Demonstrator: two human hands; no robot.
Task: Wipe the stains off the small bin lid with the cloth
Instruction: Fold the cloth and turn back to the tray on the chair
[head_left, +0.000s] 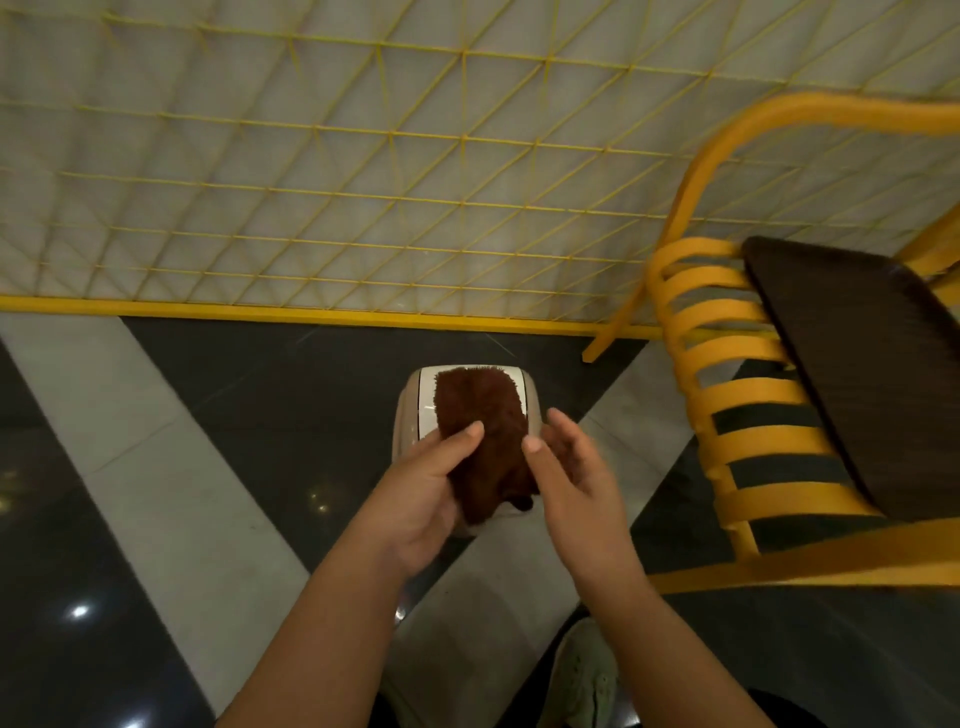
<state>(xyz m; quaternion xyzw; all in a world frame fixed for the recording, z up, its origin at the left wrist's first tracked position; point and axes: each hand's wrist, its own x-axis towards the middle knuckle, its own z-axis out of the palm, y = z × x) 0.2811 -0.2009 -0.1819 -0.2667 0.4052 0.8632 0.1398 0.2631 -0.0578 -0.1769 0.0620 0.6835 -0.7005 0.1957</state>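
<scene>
A small beige bin with a white lid (427, 399) stands on the floor below me. A fuzzy dark brown cloth (485, 431) hangs in front of it and covers most of the lid. My left hand (422, 491) grips the cloth's lower part, thumb pressed on its front. My right hand (569, 470) is at the cloth's right edge with its thumb on the fabric; its fingers are fairly straight and slightly blurred. The stains on the lid are hidden by the cloth.
A yellow slatted chair (727, 395) with a dark seat cushion (852, 364) stands close on the right. A yellow wire-grid panel (363, 208) rises just behind the bin. The floor has dark and light tiles. My shoe (584, 675) shows at the bottom.
</scene>
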